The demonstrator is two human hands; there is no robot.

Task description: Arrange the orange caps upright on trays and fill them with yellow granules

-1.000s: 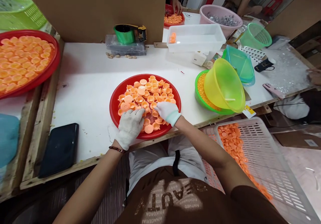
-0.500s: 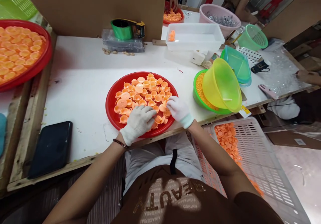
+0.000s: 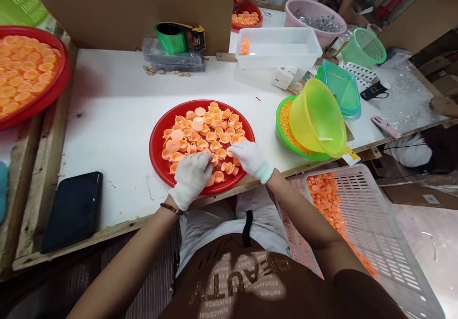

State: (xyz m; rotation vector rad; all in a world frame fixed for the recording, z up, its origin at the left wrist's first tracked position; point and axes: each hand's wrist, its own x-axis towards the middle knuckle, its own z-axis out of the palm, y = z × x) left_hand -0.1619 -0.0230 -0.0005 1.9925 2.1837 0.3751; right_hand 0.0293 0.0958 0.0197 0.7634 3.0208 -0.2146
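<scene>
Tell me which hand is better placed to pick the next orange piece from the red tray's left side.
Left, most likely: the left hand is over the near side of the red tray, closer to those orange pieces; the right hand is at the tray's right.

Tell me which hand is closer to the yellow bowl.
Right. The right hand is left of the yellow bowl, over the right side of the red tray; the left hand is farther left, over the tray's near part.
</scene>
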